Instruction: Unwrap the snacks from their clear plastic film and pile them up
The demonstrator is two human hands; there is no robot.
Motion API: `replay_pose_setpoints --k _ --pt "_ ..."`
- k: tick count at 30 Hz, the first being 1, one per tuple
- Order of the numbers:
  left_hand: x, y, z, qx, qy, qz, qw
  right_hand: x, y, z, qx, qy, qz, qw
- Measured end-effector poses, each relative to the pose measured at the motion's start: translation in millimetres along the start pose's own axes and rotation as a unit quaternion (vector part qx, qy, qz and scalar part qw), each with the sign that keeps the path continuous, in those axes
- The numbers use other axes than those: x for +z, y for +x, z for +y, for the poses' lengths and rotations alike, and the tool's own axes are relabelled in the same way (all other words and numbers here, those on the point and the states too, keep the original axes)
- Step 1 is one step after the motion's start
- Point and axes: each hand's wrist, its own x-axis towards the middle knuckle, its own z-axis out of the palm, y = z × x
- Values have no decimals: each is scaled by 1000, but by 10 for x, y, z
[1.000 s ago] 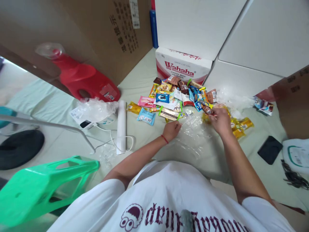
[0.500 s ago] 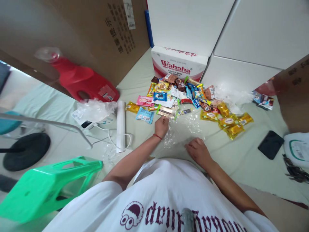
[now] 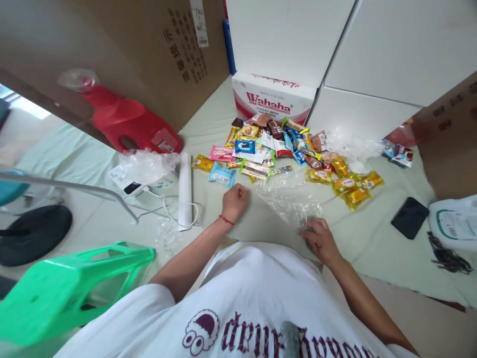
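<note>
A thin clear plastic bag lies crumpled on the pale green cloth. At its near right corner, the fingertips of my right hand are pinched on the film. My left hand is curled closed on the cloth, left of the bag and a little apart from it; whatever its fingers might hold is hidden. Just beyond it are a light blue snack packet and a green-ended wafer packet. Behind these spreads a heap of mixed snack packets.
A Wahaba-style white and red carton backs the heap. Yellow packets and crumpled clear plastic lie right of it. Farther right is a black phone. On the left are a white roll, red jug and green stool.
My left hand has moved left, away from the bag. My right hand has shifted slightly right and nearer me, drawing the plastic bag rightward. The view has shifted slightly.
</note>
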Motion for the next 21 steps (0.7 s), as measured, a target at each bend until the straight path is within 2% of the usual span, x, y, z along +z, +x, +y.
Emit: replay_pose_setpoints --k 2,3,4,6,8,9,10,13,15,18,21 --pt "-141 -60 246 101 23 75 992 -20 3 41 -12 -10 -5 1000" --pt "-171 -81 418 173 32 93 980 -24 4 56 -18 -13 -12 1000" --pt "-164 -96 614 245 37 74 966 -24 4 67 -26 -14 -21 999" --pt "-20 -115 1029 377 59 -69 922 -18 9 81 -47 -17 -45 998" --pt "280 -117 1389 459 114 -228 851 -13 16 86 -73 -28 -67 995" --pt "467 -112 1525 459 146 -266 835 -14 19 88 -87 -38 -75 993" --pt "662 -100 1625 431 177 -287 837 -17 19 90 -99 -48 -82 991" --pt "1168 -25 1722 255 245 -318 879 -49 -2 97 -112 -75 -104 985" --pt "1354 63 1669 164 219 -352 895 -98 -28 107 -104 -83 -121 984" --pt "1351 237 1508 103 154 -378 907 -225 -71 150 -81 -82 -137 984" --pt "1089 402 1261 84 107 -354 925 -379 -106 265 -49 -91 -133 986"
